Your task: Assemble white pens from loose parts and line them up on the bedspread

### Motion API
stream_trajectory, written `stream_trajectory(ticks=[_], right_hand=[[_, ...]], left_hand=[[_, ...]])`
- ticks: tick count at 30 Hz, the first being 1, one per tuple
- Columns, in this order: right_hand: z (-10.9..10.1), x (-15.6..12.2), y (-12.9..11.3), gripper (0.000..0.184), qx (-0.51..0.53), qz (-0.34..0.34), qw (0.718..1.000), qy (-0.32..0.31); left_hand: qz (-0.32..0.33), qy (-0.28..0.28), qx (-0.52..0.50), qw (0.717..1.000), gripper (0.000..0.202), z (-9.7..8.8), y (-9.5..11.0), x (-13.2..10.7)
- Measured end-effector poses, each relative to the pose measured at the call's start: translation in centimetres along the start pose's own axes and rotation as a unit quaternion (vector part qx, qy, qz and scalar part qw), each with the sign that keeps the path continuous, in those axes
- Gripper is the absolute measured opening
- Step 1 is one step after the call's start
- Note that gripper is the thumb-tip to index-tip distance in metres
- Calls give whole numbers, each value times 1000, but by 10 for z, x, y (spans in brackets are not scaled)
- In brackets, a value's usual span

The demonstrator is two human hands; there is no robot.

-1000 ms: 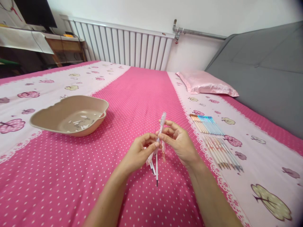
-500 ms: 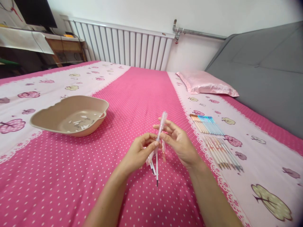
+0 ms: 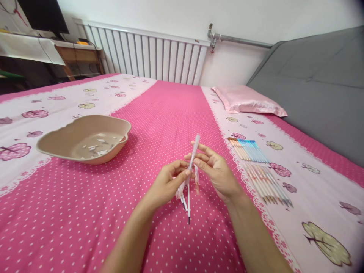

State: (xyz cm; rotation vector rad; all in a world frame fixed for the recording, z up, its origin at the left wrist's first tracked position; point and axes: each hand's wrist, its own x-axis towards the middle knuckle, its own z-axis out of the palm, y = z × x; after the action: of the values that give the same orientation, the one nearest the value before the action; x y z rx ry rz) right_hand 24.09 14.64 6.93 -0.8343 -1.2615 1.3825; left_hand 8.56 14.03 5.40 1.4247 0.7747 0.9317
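My left hand [image 3: 170, 182] pinches the lower end of a slim translucent pale-pink pen barrel [image 3: 195, 151] between thumb and fingers. The barrel points up and away from me. My right hand [image 3: 217, 172] closes on its upper part, thumb on the near side and fingers behind. Under the hands lie several white pen refills [image 3: 189, 204] with dark tips and some pale-pink pen parts [image 3: 196, 176], partly hidden by the fingers. To the right are a row of blue and peach pens [image 3: 250, 149] and a row of whitish pens [image 3: 267, 184].
A beige basin [image 3: 82, 155] with small white pieces in it stands on the pink dotted bedspread [image 3: 93, 212] at left. Farther back are a pink pillow [image 3: 248, 99], a grey headboard [image 3: 313, 83], a white radiator [image 3: 148, 53] and a desk [image 3: 74, 57] with a monitor.
Both hands keep nearly the same place and grip. The pen barrel has turned very slightly between the fingers.
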Motion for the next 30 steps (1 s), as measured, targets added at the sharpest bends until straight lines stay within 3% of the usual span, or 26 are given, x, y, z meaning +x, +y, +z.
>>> stream_trajectory(ticks=[20, 30], right_hand=[[-2, 0, 3, 50, -50, -4, 998, 33], [-1, -1, -2, 46, -11, 1, 1000, -7]], left_hand=[[-12, 20, 23, 999, 23, 0, -1, -1], [-9, 14, 7, 1000, 22, 0, 3, 0]])
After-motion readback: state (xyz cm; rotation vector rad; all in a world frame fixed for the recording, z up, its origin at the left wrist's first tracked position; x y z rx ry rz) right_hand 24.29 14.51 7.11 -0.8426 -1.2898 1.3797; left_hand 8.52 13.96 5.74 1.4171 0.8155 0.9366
